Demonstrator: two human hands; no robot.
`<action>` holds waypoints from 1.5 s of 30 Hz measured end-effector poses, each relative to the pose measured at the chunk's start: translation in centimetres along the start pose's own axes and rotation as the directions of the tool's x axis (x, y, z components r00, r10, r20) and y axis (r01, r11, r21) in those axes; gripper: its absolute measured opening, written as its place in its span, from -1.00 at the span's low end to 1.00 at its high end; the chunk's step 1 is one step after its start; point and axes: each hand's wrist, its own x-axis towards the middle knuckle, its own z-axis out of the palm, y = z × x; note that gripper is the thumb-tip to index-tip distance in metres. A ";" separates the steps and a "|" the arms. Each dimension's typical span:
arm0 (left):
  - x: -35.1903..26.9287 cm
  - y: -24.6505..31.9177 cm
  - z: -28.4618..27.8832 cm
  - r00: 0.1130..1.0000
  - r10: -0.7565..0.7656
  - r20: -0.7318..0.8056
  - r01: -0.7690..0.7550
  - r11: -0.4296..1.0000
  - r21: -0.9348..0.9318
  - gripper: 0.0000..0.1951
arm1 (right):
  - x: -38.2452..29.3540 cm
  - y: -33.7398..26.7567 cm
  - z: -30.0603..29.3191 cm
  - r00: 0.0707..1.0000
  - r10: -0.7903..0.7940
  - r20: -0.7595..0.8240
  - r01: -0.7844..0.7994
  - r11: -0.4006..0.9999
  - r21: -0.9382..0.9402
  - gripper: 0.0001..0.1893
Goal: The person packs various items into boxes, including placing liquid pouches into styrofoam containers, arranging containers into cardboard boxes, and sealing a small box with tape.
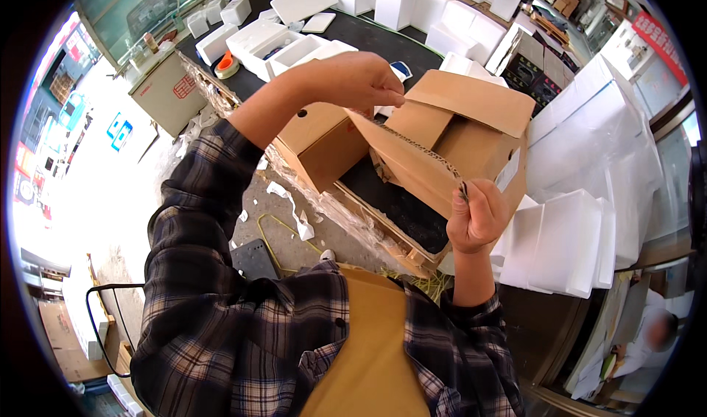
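An open cardboard carton (479,150) stands on a black-topped work surface (389,201). My right hand (478,215) grips the near corner of its raised flap (406,154), fingers curled around the corrugated edge. Over the far end of that flap is my left hand (370,80), bent at the wrist with fingers curled. Its fingertips come close to the carton's back flap (469,99); whether they pinch anything is hidden. Other flaps of the carton fold inward, and a white label (508,170) is on its right side. A second carton (326,146) sits to its left.
White foam boxes (276,47) and a tape roll (226,66) occupy the far surface. Wrapped foam stacks (585,140) and foam boxes (563,240) stand at right. Plastic wrap (353,221) lines the near edge. Scraps (293,210) litter the floor. Another person (646,334) is at lower right.
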 end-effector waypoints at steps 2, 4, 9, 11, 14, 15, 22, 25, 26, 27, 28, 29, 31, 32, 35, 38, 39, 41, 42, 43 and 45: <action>1.0 3.5 -0.9 0.994 0.060 0.091 -0.082 0.964 0.252 -0.68 | -0.3 0.1 -0.4 0.994 -0.094 0.050 0.093 0.996 0.015 -0.86; 2.1 4.0 1.6 0.950 0.158 0.268 -0.232 0.934 0.273 -0.60 | -0.6 -0.7 0.0 0.983 -0.161 0.086 0.155 0.986 0.065 -0.81; 4.3 3.5 8.5 0.935 -0.110 0.338 -0.153 0.733 0.663 -0.53 | -1.1 -2.0 0.0 0.951 -0.083 0.296 -0.038 0.924 0.381 -0.74; 4.2 3.5 7.8 0.969 -0.113 0.221 -0.065 0.742 0.667 -0.62 | -0.3 -0.2 0.0 0.866 0.080 0.494 -0.404 0.694 0.596 -0.65; 4.3 3.8 6.3 0.996 -0.057 0.062 -0.002 0.719 0.695 -0.75 | 6.0 4.7 1.7 0.479 -0.023 0.878 -0.439 0.860 0.262 -0.59; 5.1 4.4 5.9 1.000 0.004 0.016 -0.015 0.707 0.708 -0.80 | 5.9 6.9 3.1 0.511 -0.083 0.855 -0.152 0.971 0.185 -0.60; -0.3 2.4 -3.1 0.914 0.052 -0.403 0.116 0.917 0.381 -0.46 | 12.7 8.9 4.9 0.574 0.122 0.809 0.330 0.871 -0.365 -0.65; -5.5 -2.2 -5.6 0.799 0.130 -0.587 -0.235 0.966 -0.107 -0.43 | 16.7 4.6 2.5 0.786 -0.399 0.472 0.509 0.851 -0.130 -0.63; -7.3 -3.3 -5.5 0.764 0.088 -0.640 -0.255 0.951 -0.174 -0.48 | 18.9 2.5 1.6 0.770 -0.545 0.332 0.606 0.787 -0.115 -0.61; -9.6 -4.3 -5.2 0.726 0.028 -0.687 -0.260 0.936 -0.236 -0.52 | 20.7 1.2 0.9 0.745 -0.624 0.237 0.664 0.730 -0.164 -0.71; -11.8 -5.2 -4.5 0.719 -0.015 -0.695 -0.275 0.912 -0.304 -0.56 | 22.6 0.4 0.4 0.730 -0.660 0.177 0.683 0.695 -0.224 -0.72; -12.1 -5.5 -3.4 0.714 -0.006 -0.700 -0.348 0.865 -0.362 -0.58 | 24.7 -0.3 -1.3 0.725 -0.669 0.166 0.681 0.658 -0.322 -0.73; -13.4 -2.9 -0.7 0.750 -0.018 -0.661 -0.398 0.785 -0.474 -0.56 | 27.1 0.5 -2.2 0.755 -0.639 0.144 0.624 0.634 -0.457 -0.75; -14.0 -0.4 0.5 0.782 0.051 -0.621 -0.443 0.745 -0.498 -0.34 | 27.7 1.3 -1.6 0.781 -0.610 0.137 0.588 0.642 -0.492 -0.76; -13.6 2.6 3.0 0.814 0.090 -0.574 -0.477 0.666 -0.573 -0.17 | 28.4 3.0 -0.1 0.843 -0.524 0.119 0.486 0.650 -0.585 -0.78; -12.5 -1.2 4.5 0.655 -0.164 -0.737 -0.470 0.676 -0.568 -0.60 | 27.6 4.4 -0.3 0.871 -0.488 0.062 0.406 0.641 -0.651 -0.81; -16.0 -3.0 4.2 0.565 -0.171 -0.807 -0.431 0.773 -0.465 -0.60 | 26.3 5.2 2.7 0.882 -0.469 -0.050 0.355 0.730 -0.584 -0.82; -12.2 -3.2 3.8 0.421 -0.070 -0.904 -0.650 0.672 -0.355 -0.57 | 26.0 4.4 -1.9 0.868 -0.491 -0.069 0.311 0.647 -0.696 -0.83; -10.0 -3.2 3.6 0.445 -0.089 -0.891 -0.691 0.598 -0.405 -0.57 | 24.5 4.3 -4.0 0.870 -0.486 -0.086 0.280 0.628 -0.726 -0.84; -9.9 -4.0 3.1 0.440 -0.145 -0.886 -0.688 0.580 -0.436 -0.58 | 22.5 4.3 -4.0 0.862 -0.483 -0.155 0.243 0.660 -0.711 -0.85; -7.5 -5.2 2.1 0.461 -0.083 -0.883 -0.765 0.467 -0.443 -0.60 | 17.2 3.1 -5.7 0.850 -0.463 -0.251 0.175 0.699 -0.694 -0.86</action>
